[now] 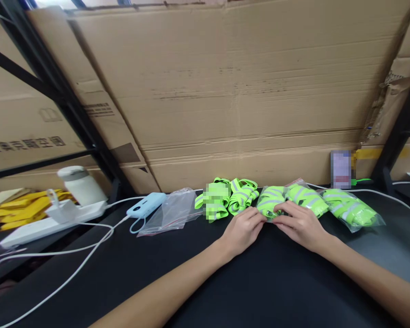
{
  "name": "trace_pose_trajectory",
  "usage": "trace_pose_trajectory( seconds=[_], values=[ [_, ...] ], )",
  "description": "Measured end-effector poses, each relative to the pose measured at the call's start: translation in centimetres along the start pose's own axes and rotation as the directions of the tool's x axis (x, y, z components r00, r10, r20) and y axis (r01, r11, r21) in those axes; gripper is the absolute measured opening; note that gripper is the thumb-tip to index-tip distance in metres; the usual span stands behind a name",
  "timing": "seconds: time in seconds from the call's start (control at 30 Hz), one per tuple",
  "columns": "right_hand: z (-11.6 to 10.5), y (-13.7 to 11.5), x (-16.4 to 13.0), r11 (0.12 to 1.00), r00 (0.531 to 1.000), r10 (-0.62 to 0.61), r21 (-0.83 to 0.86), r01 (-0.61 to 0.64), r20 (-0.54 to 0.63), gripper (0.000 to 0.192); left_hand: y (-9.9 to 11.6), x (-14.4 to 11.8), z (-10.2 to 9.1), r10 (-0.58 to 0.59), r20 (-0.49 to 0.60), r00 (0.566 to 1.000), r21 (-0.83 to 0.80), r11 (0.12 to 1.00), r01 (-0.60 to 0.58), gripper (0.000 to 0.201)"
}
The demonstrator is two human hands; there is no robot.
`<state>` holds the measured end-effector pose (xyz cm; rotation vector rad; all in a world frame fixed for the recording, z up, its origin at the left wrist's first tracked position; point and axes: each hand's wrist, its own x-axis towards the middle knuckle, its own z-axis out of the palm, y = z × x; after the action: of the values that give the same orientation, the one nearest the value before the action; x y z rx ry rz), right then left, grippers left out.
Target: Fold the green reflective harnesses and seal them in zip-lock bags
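Observation:
My left hand (pixel 241 232) and my right hand (pixel 299 224) meet on a clear bag holding a folded neon green reflective band (pixel 270 200) on the black table (pixel 259 282). Both hands pinch the bag's near edge. Two more bagged green bands (pixel 305 197) (pixel 350 209) lie to its right. Loose, unbagged green bands (pixel 241 193) lie just left of the bag, partly blurred out.
An empty clear plastic bag (pixel 172 212) and a light blue power bank (pixel 146 205) lie at the left. A white power strip (pixel 48 223) with cables and a white cup (pixel 79 184) sit further left. Large cardboard sheets (pixel 242 91) stand behind the table.

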<state>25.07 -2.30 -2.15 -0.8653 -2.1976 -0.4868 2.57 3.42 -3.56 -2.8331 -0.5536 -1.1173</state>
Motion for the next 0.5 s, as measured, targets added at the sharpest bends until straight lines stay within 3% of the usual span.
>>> trace_pose_trajectory(
  seconds=[0.37, 0.5],
  values=[
    [-0.08, -0.17, 0.17, 1.0, 1.0, -0.016, -0.001, 0.016, 0.025, 0.018, 0.2, 0.17, -0.21, -0.002, 0.027, 1.0, 0.011, 1.0, 0.002, 0.017],
    [-0.1, -0.22, 0.16, 1.0, 1.0, -0.013, 0.004, 0.013, 0.012, 0.019, 0.61, 0.45, -0.51, 0.023, 0.011, 1.0, 0.012, 1.0, -0.023, 0.009]
  ],
)
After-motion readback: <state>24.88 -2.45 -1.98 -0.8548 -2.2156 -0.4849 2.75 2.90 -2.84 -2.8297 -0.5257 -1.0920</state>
